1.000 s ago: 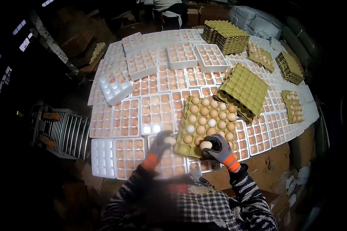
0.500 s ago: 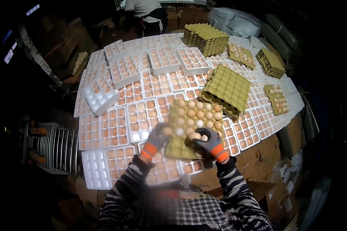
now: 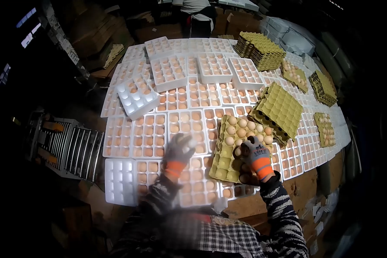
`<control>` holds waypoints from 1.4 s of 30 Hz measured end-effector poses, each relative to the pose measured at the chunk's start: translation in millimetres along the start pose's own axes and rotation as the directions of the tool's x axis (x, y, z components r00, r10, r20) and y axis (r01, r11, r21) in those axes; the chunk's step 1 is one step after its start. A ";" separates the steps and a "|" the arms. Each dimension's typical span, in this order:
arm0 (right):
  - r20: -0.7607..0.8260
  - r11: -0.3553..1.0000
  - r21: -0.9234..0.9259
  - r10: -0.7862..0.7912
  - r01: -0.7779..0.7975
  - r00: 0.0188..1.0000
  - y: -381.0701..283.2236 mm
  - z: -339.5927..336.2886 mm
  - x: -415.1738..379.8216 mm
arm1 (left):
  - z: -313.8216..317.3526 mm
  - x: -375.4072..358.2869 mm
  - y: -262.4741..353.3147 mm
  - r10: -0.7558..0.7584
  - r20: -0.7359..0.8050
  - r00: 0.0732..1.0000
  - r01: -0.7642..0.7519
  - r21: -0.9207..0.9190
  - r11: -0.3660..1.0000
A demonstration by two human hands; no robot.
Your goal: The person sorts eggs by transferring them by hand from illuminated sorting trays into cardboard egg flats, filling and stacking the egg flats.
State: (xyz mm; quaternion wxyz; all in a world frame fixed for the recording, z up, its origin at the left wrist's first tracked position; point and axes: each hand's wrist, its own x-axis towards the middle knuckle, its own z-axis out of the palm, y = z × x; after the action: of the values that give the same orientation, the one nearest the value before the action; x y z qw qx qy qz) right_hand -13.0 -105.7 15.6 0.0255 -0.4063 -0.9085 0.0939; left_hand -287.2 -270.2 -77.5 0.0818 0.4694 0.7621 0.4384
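Observation:
My left hand (image 3: 178,152), in a grey glove with an orange cuff, is closed around a pale egg (image 3: 190,144) above the white foam trays; motion blurs it. My right hand (image 3: 257,155), gloved alike, curls its fingers on an egg (image 3: 239,151) over the yellow-green egg tray (image 3: 222,161). Eggs fill the far rows of that tray, while several near-left cups are bare. Under my left hand lies a white foam tray (image 3: 187,165) with brown eggs in its cells.
Stacked yellow-green trays (image 3: 284,109) lie beyond my right hand, with a taller stack (image 3: 260,49) behind. Raised foam trays (image 3: 137,101) rest on the others. A roller conveyor (image 3: 79,150) stands at left. Another person (image 3: 198,17) is at the far side.
The view has shifted, so the table appears farther right. My left hand has moved left, away from the yellow-green tray, with an egg. My right hand stays over that tray.

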 end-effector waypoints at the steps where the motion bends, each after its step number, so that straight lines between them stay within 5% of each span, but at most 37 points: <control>1: -0.014 0.996 0.084 0.033 -0.032 0.999 -6.4 -12.1 -1.5 | -13.5 0.1 -21.4 -0.088 0.039 0.995 0.084 0.088 0.993; 4: -0.089 0.963 0.225 -0.128 0.145 0.988 -58.8 -1.4 15.9 | -34.2 -0.8 -33.4 -0.317 0.208 0.925 0.219 0.389 0.895; 6: -0.085 0.949 0.165 -0.259 0.270 0.962 -99.0 35.3 43.0 | -29.6 -8.1 -45.5 -0.229 0.164 0.959 0.168 0.323 0.932; 8: -0.027 0.925 -0.070 -0.377 0.374 0.926 -131.4 75.7 68.5 | -33.3 -18.2 -50.6 -0.151 0.044 0.988 0.142 0.151 0.978; 10: -0.004 0.906 -0.092 -0.416 0.414 0.909 -143.8 121.9 85.7 | -54.1 -40.2 -62.2 -0.045 0.002 0.999 0.045 -0.022 0.999; 14: 0.093 0.915 0.018 -0.403 0.403 0.910 -175.1 122.6 82.3 | -123.5 -107.8 -74.9 -0.272 -0.113 0.956 0.252 -0.163 0.954; 15: -0.026 0.895 0.148 -0.421 0.420 0.907 -191.2 123.3 76.3 | -144.3 -126.4 -92.3 -0.313 -0.235 0.920 0.280 -0.164 0.946; 18: 0.057 0.747 0.460 -0.564 0.480 0.824 -279.0 109.8 58.1 | -209.0 -165.3 -158.1 -0.403 -0.407 0.820 0.350 -0.201 0.915; 20: 0.045 0.664 0.474 -0.675 0.579 0.737 -336.8 128.1 53.2 | -230.1 -164.7 -189.8 -0.640 -0.329 0.695 0.372 -0.597 0.711; 22: 0.000 0.618 0.444 -0.725 0.650 0.689 -375.1 157.8 53.0 | -246.9 -148.2 -210.0 -0.592 -0.379 0.711 0.343 -0.548 0.763; 23: 0.001 0.620 0.435 -0.726 0.653 0.688 -388.4 165.3 56.7 | -252.0 -142.0 -219.2 -0.473 -0.429 0.769 0.373 -0.299 0.878; 25: 0.371 0.669 0.255 -0.734 0.698 0.569 -411.5 176.5 66.7 | -260.7 -132.5 -227.2 -0.363 -0.393 0.845 0.419 0.065 0.906; 26: 0.383 0.668 0.257 -0.734 0.699 0.561 -419.2 171.9 63.2 | -257.4 -131.0 -236.5 -0.402 -0.347 0.847 0.472 0.147 0.869; 29: 0.058 0.641 0.291 -0.752 0.710 0.656 -440.5 150.2 56.3 | -247.6 -129.7 -240.6 -0.464 -0.251 0.850 0.517 0.221 0.827; 30: 0.065 0.644 0.288 -0.751 0.709 0.657 -448.3 161.5 56.9 | -247.4 -130.3 -234.0 -0.468 -0.248 0.848 0.519 0.214 0.827; 32: 0.036 0.558 0.514 -0.773 0.651 0.634 -458.9 202.5 67.0 | -246.1 -131.2 -229.9 -0.351 -0.477 0.806 0.445 0.096 0.890; 34: 0.102 0.513 0.669 -0.781 0.538 0.617 -463.6 243.5 76.2 | -247.0 -139.8 -213.6 -0.393 -0.429 0.813 0.403 -0.072 0.912; 36: 0.101 0.496 0.408 -0.859 0.767 0.502 -456.4 260.0 77.9 | -231.9 -151.8 -199.6 -0.218 -0.433 0.875 0.304 0.140 0.942; 37: 0.104 0.514 0.529 -0.829 0.676 0.549 -447.1 212.9 67.9 | -217.5 -159.3 -201.4 -0.232 -0.348 0.909 0.312 0.197 0.929; 38: -0.049 0.490 0.548 -0.790 0.678 0.611 -431.8 227.4 63.4 | -204.3 -164.8 -203.4 -0.180 -0.273 0.945 0.294 0.467 0.834; 40: -0.117 0.449 0.665 -0.727 0.597 0.677 -395.1 194.4 46.8 | -190.4 -169.5 -204.3 -0.301 -0.107 0.948 0.307 0.563 0.767; 42: -0.178 0.425 0.738 -0.626 0.524 0.759 -349.9 108.1 11.8 | -197.3 -161.6 -192.1 -0.242 -0.090 0.966 0.253 0.513 0.820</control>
State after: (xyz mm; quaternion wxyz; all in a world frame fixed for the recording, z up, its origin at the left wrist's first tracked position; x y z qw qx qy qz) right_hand -290.9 -341.3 -23.9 0.1653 -0.0154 -0.8664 0.4710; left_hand -428.5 -547.7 -148.1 -0.0001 0.3664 0.9072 0.2065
